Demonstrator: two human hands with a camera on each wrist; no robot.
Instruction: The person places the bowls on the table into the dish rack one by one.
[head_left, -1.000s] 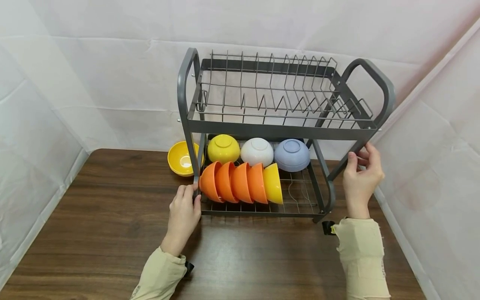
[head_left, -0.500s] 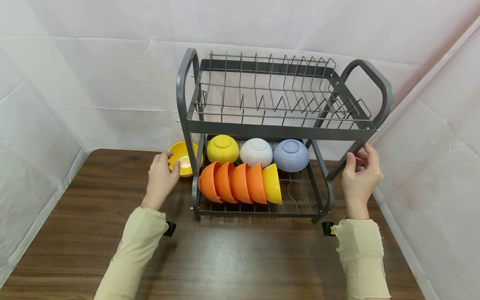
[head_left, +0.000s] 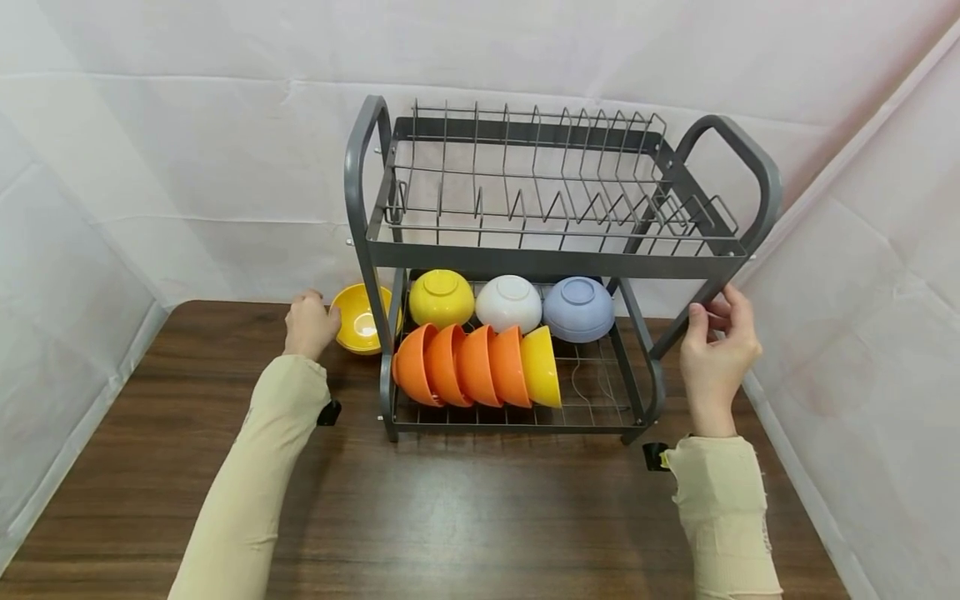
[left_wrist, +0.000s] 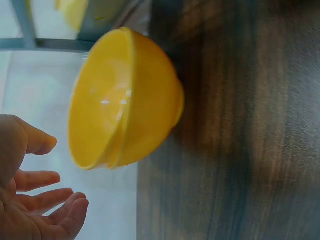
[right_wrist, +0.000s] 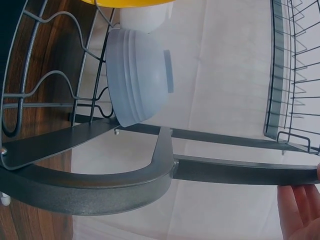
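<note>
Two nested yellow bowls (head_left: 356, 321) (left_wrist: 152, 100) stand on the table, left of a grey two-tier dish rack (head_left: 555, 263). Just left of them is my left hand (head_left: 308, 327), its fingers spread and apart from the rim in the left wrist view. My right hand (head_left: 718, 358) grips the rack's right upright (right_wrist: 240, 171) between thumb and fingers. Along the front of the lower tier, several orange bowls (head_left: 476, 367) and a yellow bowl (head_left: 542, 367) lean on edge. Behind them sit an upside-down yellow bowl (head_left: 441, 300), a white bowl (head_left: 510, 304) and light-blue bowls (right_wrist: 145, 75).
The rack's upper tier (head_left: 517, 175) has wire dividers and a tall loop handle (head_left: 767, 187) at each end. White cloth (head_left: 187, 167) hangs behind and on both sides of the brown wooden table (head_left: 465, 525).
My left hand has let go of the rack's left front post and moved left and back to beside the nested yellow bowls. My right hand has stayed on the upright.
</note>
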